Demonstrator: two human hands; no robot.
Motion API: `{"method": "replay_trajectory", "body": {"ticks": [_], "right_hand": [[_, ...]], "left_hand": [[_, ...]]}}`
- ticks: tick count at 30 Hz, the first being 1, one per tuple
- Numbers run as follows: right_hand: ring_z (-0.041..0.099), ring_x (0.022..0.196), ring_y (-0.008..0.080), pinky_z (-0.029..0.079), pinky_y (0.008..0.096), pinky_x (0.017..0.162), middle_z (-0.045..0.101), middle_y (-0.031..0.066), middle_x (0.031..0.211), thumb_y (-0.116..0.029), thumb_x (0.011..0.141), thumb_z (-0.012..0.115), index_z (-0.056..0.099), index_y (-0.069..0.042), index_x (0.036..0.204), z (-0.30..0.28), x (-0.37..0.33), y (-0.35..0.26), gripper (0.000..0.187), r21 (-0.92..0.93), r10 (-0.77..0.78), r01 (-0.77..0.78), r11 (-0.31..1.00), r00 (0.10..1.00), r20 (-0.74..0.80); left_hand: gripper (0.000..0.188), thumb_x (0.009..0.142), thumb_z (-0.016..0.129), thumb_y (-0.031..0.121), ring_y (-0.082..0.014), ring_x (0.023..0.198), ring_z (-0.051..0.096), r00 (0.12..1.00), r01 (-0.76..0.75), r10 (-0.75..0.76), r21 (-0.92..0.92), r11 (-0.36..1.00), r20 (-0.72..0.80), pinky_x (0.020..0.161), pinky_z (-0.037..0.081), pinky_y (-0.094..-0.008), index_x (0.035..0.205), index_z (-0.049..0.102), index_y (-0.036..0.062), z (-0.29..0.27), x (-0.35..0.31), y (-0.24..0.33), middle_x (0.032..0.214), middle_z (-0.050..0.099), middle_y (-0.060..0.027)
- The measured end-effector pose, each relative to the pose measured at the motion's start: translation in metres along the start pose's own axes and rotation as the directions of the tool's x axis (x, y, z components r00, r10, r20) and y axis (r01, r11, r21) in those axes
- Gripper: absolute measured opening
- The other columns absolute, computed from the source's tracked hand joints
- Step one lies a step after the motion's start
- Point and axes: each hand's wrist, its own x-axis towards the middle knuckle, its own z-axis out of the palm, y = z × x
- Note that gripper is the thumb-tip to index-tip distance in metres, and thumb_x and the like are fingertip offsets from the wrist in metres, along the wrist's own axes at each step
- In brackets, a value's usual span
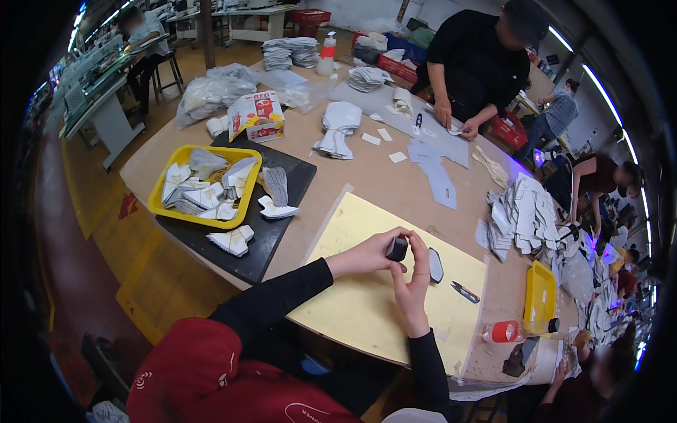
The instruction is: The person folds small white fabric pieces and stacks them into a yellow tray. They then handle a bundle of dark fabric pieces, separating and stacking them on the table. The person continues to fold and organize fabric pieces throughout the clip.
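A small dark roll [397, 249] sits pinched between both hands above the yellow mat [352, 296], near the worktable's front edge. The left hand [367, 255] curls closed around it; the right hand [412, 278] grips its other side, fingers upright. A dark oval piece [436, 266] lies just beside them, a small cutter [465, 291] farther right. The handling looks mid-step; careful thumb control seems needed next.

My left hand [367, 257] and right hand [412, 282] pinch small dark piece [397, 248] over yellow mat [367, 303]; snips [465, 292] nearby on surface [367, 176].
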Motion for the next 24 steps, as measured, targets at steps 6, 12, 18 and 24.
{"method": "replay_trajectory", "body": {"ticks": [6,12,18,24], "right_hand": [[0.038,0.131,0.0337,0.038,0.0386,0.104,0.036,0.0175,0.143,-0.009,0.090,0.058,0.045,-0.005,0.136,0.001,0.004,-0.003,0.048,-0.175,0.150,-0.112,0.978,0.963,0.224],[0.038,0.132,0.0340,0.039,0.0392,0.103,0.037,0.0176,0.144,-0.008,0.082,0.069,0.046,-0.004,0.135,0.000,0.003,-0.010,0.057,-0.115,0.036,-0.043,0.992,0.997,-0.067],[0.048,0.127,0.0326,0.041,0.0394,0.102,0.058,0.0170,0.126,-0.008,0.079,0.072,0.054,-0.002,0.126,0.000,0.001,0.004,0.051,-0.119,0.039,-0.032,0.992,0.997,0.065],[0.050,0.122,0.0324,0.040,0.0381,0.103,0.057,0.0168,0.125,-0.008,0.077,0.074,0.055,-0.002,0.123,-0.001,0.002,0.005,0.050,-0.209,0.010,0.021,0.978,0.990,0.144]], "left_hand": [[0.030,0.080,0.061,0.006,-0.0268,0.086,0.058,0.956,0.189,-0.233,0.238,0.953,0.175,0.079,0.047,-0.0342,0.106,0.053,-0.0043,-0.006,-0.001,-0.042,0.095,0.062,-0.0150],[0.039,0.077,0.062,0.001,-0.0202,0.092,0.059,0.971,0.094,-0.078,-0.062,0.994,0.226,0.083,0.047,-0.0307,0.114,0.051,-0.0021,0.006,0.003,-0.035,0.100,0.061,-0.0111],[0.038,0.076,0.065,0.004,-0.0196,0.094,0.060,0.971,0.164,-0.152,-0.050,0.985,0.186,0.085,0.048,-0.0313,0.112,0.053,-0.0006,0.005,0.000,-0.041,0.102,0.062,-0.0110],[0.037,0.077,0.066,0.007,-0.0270,0.107,0.057,0.976,-0.158,0.083,0.388,0.908,0.202,0.094,0.044,-0.0358,0.112,0.055,-0.0008,0.004,-0.006,-0.039,0.104,0.063,-0.0159]]}}
